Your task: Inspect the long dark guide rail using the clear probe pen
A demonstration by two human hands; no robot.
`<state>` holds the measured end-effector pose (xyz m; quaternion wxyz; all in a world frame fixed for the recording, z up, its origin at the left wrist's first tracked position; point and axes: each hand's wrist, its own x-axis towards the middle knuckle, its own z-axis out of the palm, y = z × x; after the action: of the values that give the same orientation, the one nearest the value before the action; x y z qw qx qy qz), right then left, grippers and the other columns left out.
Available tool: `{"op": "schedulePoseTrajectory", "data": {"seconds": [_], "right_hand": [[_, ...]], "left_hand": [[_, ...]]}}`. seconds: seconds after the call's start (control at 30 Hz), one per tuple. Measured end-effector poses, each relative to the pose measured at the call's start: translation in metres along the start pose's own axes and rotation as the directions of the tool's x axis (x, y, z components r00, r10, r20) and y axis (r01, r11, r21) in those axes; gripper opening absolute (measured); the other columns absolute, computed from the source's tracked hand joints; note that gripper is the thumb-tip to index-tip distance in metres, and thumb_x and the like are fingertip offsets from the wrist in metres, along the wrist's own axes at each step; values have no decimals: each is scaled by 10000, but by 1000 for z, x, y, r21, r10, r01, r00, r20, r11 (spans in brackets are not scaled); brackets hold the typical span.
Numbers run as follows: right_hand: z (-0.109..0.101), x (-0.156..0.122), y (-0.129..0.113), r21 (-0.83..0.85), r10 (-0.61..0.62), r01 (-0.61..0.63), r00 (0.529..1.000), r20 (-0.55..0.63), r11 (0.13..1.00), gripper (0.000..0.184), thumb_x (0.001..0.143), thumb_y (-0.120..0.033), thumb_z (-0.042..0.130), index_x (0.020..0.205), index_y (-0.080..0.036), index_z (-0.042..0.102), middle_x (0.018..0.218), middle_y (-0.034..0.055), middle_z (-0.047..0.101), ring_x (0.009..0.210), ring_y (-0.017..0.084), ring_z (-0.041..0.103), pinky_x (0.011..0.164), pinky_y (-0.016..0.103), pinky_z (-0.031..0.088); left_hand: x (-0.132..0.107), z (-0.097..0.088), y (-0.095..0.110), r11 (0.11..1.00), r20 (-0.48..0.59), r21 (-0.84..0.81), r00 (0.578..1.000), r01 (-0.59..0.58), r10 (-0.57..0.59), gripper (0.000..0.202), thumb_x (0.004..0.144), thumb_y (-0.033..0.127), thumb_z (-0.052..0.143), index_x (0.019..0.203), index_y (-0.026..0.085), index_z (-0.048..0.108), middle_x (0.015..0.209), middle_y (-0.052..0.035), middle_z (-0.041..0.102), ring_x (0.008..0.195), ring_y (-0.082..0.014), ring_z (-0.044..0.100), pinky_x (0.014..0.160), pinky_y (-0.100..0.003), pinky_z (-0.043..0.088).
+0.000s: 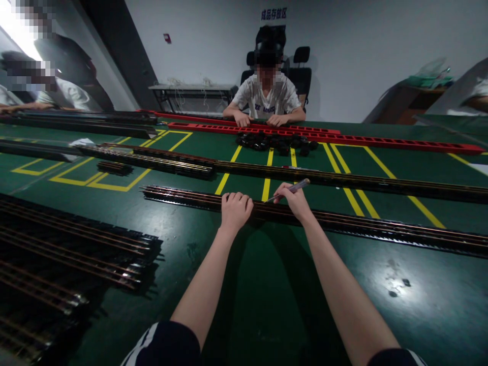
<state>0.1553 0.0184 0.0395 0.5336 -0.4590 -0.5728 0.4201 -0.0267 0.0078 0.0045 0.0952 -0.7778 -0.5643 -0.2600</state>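
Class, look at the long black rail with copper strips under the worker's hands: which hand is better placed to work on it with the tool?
Probably the right hand: it holds the pen-like tool over the rail; the left hand only rests there.

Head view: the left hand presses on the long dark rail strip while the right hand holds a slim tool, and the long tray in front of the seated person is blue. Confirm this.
Not quite. The long tray in front of the seated person is red, not blue, as the head view shows. The rest stands: the left hand presses on the long dark rail strip while the right hand holds a slim tool.
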Motion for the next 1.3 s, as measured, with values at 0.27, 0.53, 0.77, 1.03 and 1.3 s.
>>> {"op": "schedulePoseTrajectory", "data": {"seconds": [0.27,0.53,0.77,1.03,1.3], "right_hand": [[-10,2,3,-31,-5,6,1000,31,1000,167,675,-258,533,532,-189,585,458,-16,581,484,139,568,606,292,467],[-16,2,5,-34,-2,3,999,33,999,180,669,-247,531,506,-192,585,447,-11,572,472,137,558,582,294,470],[-13,1,3,42,-2,3,1000,-29,999,178,622,-238,532,456,-188,572,413,-15,536,422,122,524,524,275,437],[-16,3,10,80,4,1,998,-65,997,187,614,-227,518,437,-190,567,417,-18,512,411,116,497,481,267,415],[-17,2,11,63,-8,13,997,-71,998,203,650,-222,513,454,-193,557,424,-17,509,417,112,491,490,266,414]], "left_hand": [[0,-1,0,1000,24,-18,1000,5,-5,337,929,291,356,863,194,671,923,-66,701,893,-216,599,920,-414,336],[-1,0,-2,999,30,-35,1000,7,-6,345,932,302,346,870,198,669,928,-70,694,889,-220,593,920,-420,339],[-1,-1,-1,1000,24,-12,1000,6,-6,345,930,296,349,860,196,671,914,-70,691,884,-218,588,915,-414,333],[-1,0,-1,1000,24,-20,1000,7,-7,345,930,300,350,866,194,672,912,-70,692,880,-218,594,917,-416,338],[-1,0,-1,1000,33,-23,999,13,-13,363,934,310,335,872,197,674,925,-73,693,886,-225,593,923,-426,340]]}}
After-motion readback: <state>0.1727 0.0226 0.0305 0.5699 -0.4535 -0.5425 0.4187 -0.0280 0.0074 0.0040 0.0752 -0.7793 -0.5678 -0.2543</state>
